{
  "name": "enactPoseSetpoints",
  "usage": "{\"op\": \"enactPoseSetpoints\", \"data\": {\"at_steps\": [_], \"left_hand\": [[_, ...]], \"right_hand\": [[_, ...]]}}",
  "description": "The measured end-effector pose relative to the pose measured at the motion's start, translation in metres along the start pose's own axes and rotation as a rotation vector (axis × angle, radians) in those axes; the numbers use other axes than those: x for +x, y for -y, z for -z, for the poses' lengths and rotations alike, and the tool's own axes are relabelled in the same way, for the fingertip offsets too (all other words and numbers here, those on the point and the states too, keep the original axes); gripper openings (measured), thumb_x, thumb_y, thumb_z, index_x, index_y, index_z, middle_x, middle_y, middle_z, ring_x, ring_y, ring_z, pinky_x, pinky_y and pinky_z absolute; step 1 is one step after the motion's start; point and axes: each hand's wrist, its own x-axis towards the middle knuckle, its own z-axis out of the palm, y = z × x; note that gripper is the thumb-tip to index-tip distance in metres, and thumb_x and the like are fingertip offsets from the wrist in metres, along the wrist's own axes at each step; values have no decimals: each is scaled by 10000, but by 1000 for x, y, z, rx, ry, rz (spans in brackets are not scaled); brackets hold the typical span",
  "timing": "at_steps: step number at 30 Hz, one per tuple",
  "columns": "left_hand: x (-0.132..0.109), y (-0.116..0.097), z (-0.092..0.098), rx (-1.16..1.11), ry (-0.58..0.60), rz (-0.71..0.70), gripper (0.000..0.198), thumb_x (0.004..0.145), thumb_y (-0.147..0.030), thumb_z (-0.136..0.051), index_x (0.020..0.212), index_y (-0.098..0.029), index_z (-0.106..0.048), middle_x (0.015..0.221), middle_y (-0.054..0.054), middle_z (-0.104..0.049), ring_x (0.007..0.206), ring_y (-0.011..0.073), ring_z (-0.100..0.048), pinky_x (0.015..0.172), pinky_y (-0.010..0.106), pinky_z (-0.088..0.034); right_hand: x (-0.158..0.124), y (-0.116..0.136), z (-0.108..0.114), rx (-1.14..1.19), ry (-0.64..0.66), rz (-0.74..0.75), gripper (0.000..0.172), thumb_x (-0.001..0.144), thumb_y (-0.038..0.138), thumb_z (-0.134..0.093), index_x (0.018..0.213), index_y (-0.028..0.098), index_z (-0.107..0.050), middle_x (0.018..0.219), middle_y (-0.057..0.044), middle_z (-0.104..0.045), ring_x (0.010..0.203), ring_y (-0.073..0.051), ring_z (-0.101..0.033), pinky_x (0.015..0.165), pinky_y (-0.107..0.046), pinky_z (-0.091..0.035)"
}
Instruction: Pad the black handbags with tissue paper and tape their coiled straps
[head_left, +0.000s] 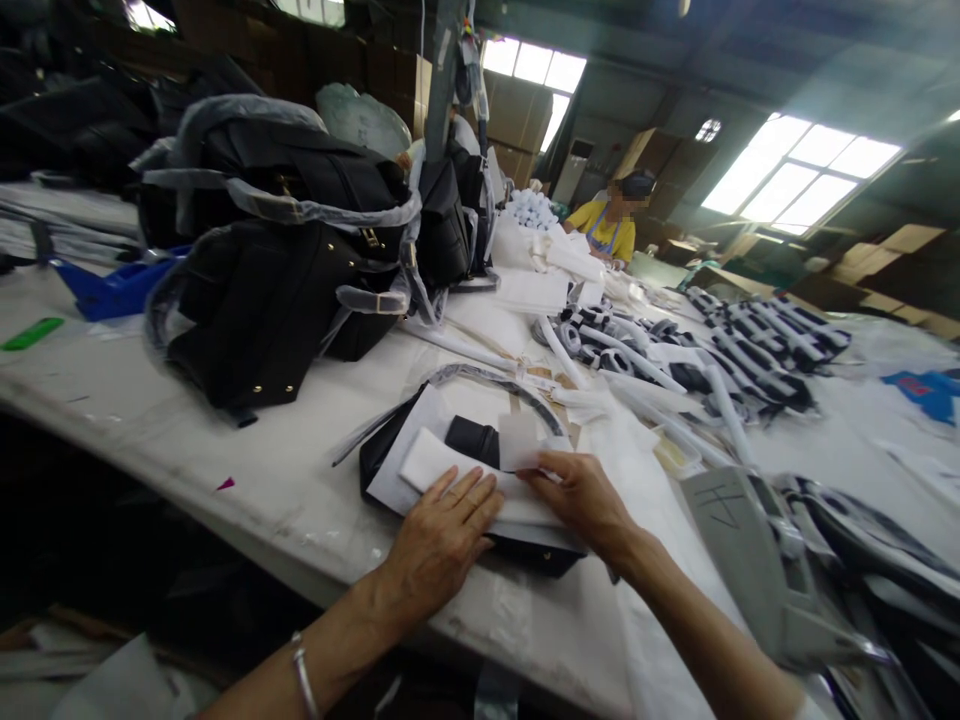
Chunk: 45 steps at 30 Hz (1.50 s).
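Note:
A black handbag lies on its side near the table's front edge, its plastic-wrapped handle arching away from me. White padding sheet covers much of its upward face, and a black flap or strap shows beyond the sheet's far edge. My left hand rests flat on the padding, fingers stretched out. With thumb and fingertips pinched, my right hand holds the lower edge of a small pale, thin sheet beside the black strap. The fingertips' exact grip is partly hidden.
Several finished black handbags stand at the left, near a blue tool and a green object. Wrapped straps pile up at the right. A grey machine or stand is close to my right arm. A person sits farther back.

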Motion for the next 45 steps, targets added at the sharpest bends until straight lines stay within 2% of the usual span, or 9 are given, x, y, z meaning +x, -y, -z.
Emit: {"op": "enactPoseSetpoints", "data": {"at_steps": [5, 15, 20, 24, 28, 32, 39, 42, 45], "left_hand": [[1, -3, 2, -57, -20, 33, 469, 974, -256, -494, 1426, -162, -409, 1378, 103, -590, 1339, 225, -489, 1144, 429, -331], [3, -5, 4, -6, 70, 40, 479, 989, -244, -482, 1451, -349, -410, 1466, 38, -508, 1367, 246, -454, 1131, 467, -347], [3, -7, 8, -12, 84, 46, 433, 997, -234, -449, 1413, -353, -466, 1497, 3, -474, 1379, 249, -433, 1126, 468, -352], [3, -8, 8, -49, 95, 39, 406, 1005, -226, -415, 1387, -338, -498, 1473, -29, -503, 1383, 266, -424, 1133, 486, -333], [2, -8, 5, -53, 61, 43, 384, 1004, -240, -425, 1363, -334, -524, 1456, -35, -522, 1378, 268, -428, 1136, 479, -321], [2, -7, 4, -33, 59, 35, 384, 998, -254, -451, 1366, -342, -522, 1447, -26, -533, 1379, 265, -428, 1131, 476, -322], [6, -11, 19, -113, 111, 53, 458, 928, -455, -586, 1358, -305, -535, 1420, 21, -557, 1381, 297, -411, 1134, 519, -314], [8, -15, 16, -133, 63, 91, 469, 898, -522, -609, 1310, -301, -575, 1369, 18, -602, 1356, 310, -443, 1133, 532, -312], [6, -18, 2, -95, -45, 96, 363, 923, -442, -604, 1257, -300, -607, 1320, -7, -639, 1326, 313, -481, 1126, 545, -315]], "right_hand": [[-37, 5, 3, -162, -24, 240, 266, 897, 126, -515, 1024, 235, -722, 1008, -33, -765, 945, -184, -716, 1028, -375, -497], [-74, 14, -21, -377, -226, 555, 260, 942, 87, -533, 1118, 200, -687, 1098, -54, -740, 1058, -197, -655, 1022, -424, -492], [-83, 10, -23, -324, -249, 558, 248, 941, 130, -565, 1145, 193, -690, 1058, -67, -739, 1034, -206, -636, 984, -409, -525], [-81, 15, -6, -225, -16, 488, 324, 979, 344, -543, 1230, 170, -653, 1150, -98, -714, 1119, -239, -611, 990, -422, -522], [-73, 21, 5, -107, 109, 399, 260, 1008, 225, -472, 1160, 212, -683, 1088, -56, -734, 1036, -191, -644, 967, -378, -511], [-66, 23, -3, -104, 66, 370, 127, 951, 187, -581, 949, 203, -707, 939, -41, -727, 858, -168, -619, 810, -318, -532], [-68, 23, -30, -459, -68, 409, 201, 968, 158, -515, 788, 180, -599, 770, -44, -609, 792, -206, -515, 743, -356, -433], [-71, 22, -37, -585, -100, 454, 190, 970, 162, -511, 794, 176, -582, 801, -51, -606, 801, -215, -500, 753, -367, -395], [-70, 18, -43, -662, -129, 494, 176, 977, 156, -492, 830, 172, -588, 825, -56, -617, 807, -215, -498, 761, -369, -376]]}}
